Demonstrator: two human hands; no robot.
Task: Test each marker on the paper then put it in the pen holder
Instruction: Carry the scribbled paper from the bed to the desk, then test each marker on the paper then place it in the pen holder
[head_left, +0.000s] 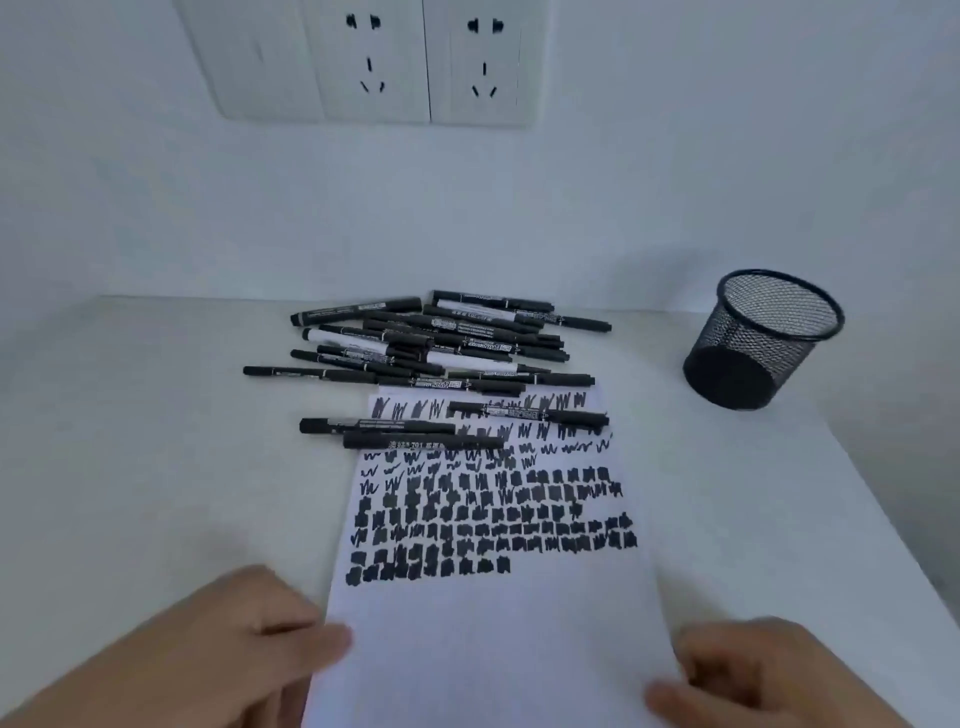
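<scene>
A white sheet of paper (488, 639) lies in front of me, its upper half covered in rows of black test scribbles. Several black markers (431, 343) lie heaped at its far edge, and three of them lie across its top. A black mesh pen holder (761, 338) stands at the far right with nothing visible inside. My left hand (249, 639) rests at the paper's left edge with its thumb on the sheet. My right hand (763, 675) is at the right edge, thumb touching the sheet. Both hands are blurred and hold no marker.
The white table (156, 441) meets a white wall at the back, where a wall socket panel (374, 62) hangs above the markers. The table's right edge runs diagonally below the pen holder.
</scene>
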